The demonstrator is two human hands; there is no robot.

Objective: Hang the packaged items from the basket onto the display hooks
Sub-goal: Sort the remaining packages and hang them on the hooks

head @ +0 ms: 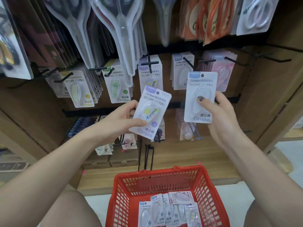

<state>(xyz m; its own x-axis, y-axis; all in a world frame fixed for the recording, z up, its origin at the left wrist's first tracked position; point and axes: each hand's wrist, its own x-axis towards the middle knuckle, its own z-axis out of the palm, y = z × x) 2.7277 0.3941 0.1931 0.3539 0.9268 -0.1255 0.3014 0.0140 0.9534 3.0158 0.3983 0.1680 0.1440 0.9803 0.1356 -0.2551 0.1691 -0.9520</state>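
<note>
My left hand (124, 117) pinches a tilted purple-topped Campus correction-tape pack (150, 110) by its left edge. My right hand (219, 115) grips an upright blue-topped pack (200, 89), thumb across its clear blister. Both packs hang in the air in front of the wooden display, just below black hooks (190, 63) loaded with matching cards. The purple-topped hanging row (150, 74) sits right above my left pack. Below, a red basket (124, 187) holds several more packs (170, 210) lying flat.
Yellow (78, 89) and green (117, 86) card rows hang at left, pink ones (223, 71) at right. Clear scissor packs (121, 30) dangle low from the upper row. An empty black hook (278, 58) juts out far right. Small items hang on lower hooks (188, 126).
</note>
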